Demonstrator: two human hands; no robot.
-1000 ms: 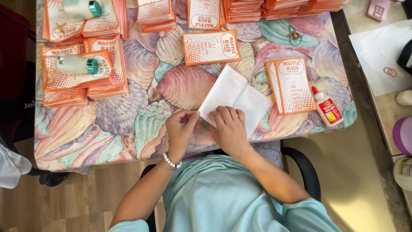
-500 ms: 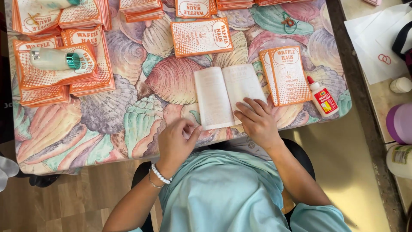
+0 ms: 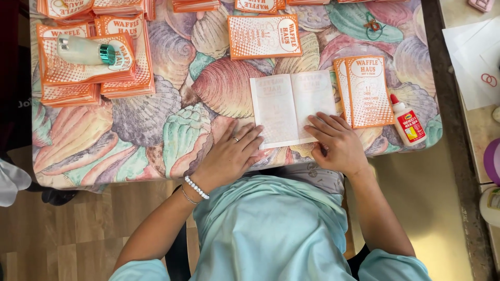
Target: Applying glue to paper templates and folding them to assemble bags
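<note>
A white paper sheet point(image 3: 291, 106), unfolded with a centre crease, lies flat on the shell-patterned tablecloth point(image 3: 156, 130). My left hand point(image 3: 232, 156) rests flat with fingers spread, its fingertips on the sheet's lower left corner. My right hand point(image 3: 338, 143) lies palm down on the sheet's lower right corner. Just right of the sheet sits a small stack of orange-and-white printed paper bags point(image 3: 364, 91), and beside that a white glue bottle with a red cap point(image 3: 407, 120).
More orange bags lie behind the sheet point(image 3: 264, 35), and thick stacks sit at the left point(image 3: 88, 67) with a white bottle with a teal cap point(image 3: 86, 51) on top. A second table with white papers point(image 3: 471, 57) stands at the right.
The white sheet went from tilted and part-folded to lying open and square on the table. Both hands moved from its near edge to pressing flat on its lower corners.
</note>
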